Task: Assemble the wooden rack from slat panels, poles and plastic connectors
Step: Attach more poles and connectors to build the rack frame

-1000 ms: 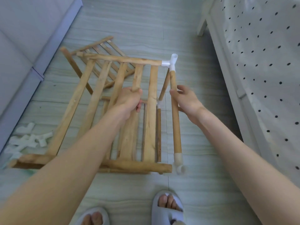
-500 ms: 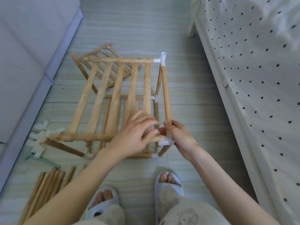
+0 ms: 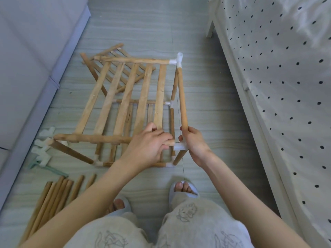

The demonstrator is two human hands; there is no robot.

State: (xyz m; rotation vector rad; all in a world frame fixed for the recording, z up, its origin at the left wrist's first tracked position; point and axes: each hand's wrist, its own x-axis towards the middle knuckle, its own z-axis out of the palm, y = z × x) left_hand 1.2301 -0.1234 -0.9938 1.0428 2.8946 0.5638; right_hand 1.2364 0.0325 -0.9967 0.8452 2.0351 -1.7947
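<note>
Your left hand (image 3: 152, 142) grips the top slat panel's (image 3: 125, 97) front rail, your right hand (image 3: 192, 140) the side pole (image 3: 182, 97) above the connector (image 3: 180, 146), over the floor (image 3: 143, 29). The frame looks light but wobbly; hold close to the joint.

Grey printed trousers (image 3: 197, 224), pale slippers (image 3: 184, 191)

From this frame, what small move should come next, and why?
Probably push the upper slat panel's near rail fully into the white plastic corner connector. The left hand grips the rail end at the socket while the right hand steadies the connector and the round wooden pole.
</note>
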